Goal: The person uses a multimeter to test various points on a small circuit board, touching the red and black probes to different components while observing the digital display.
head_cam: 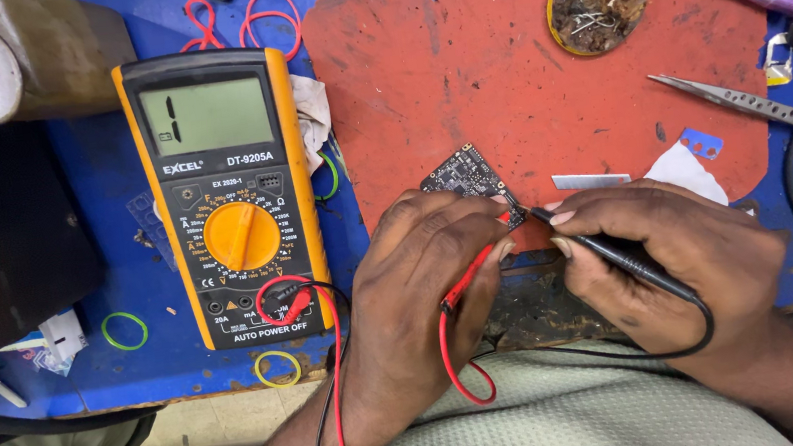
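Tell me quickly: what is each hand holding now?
Left hand: closed on the red probe.
Right hand: closed on the black probe, tip on the circuit board.

Bright, even light from above keeps everything sharp, with soft shadows under both hands and mild glare on the meter screen

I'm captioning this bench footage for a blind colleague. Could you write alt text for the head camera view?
Two hands press meter probes onto a small circuit board on a red mat: the left hand holds the red probe, the right hand the black probe. An orange-and-black multimeter lies to the left; tweezers lie upper right.
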